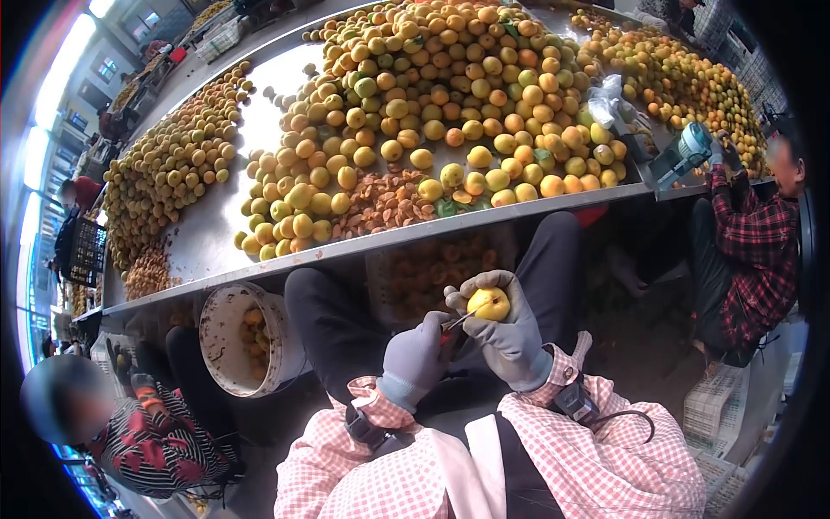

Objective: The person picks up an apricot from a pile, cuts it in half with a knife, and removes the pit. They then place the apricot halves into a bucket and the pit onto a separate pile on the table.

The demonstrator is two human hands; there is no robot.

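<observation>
My left hand (415, 359), in a grey glove, is closed around a small knife (447, 332) with a red handle, its thin blade pointing at the fruit. In my right hand (508, 333), also gloved, a yellow apricot (488, 304) is gripped between thumb and fingers, above my lap. The blade tip meets the lower left of the apricot, where a dark line crosses its skin. Below the table edge, between my knees, a crate (380, 270) holds orange apricot pieces, partly hidden by my hands and legs.
The metal table (203, 233) carries heaped apricots (415, 86) and a pile of brown pits (385, 201). A white bucket (278, 333) with apricot pieces stands by my left leg. People sit at both sides (173, 437) (752, 233). A bottle (687, 151) stands at the right.
</observation>
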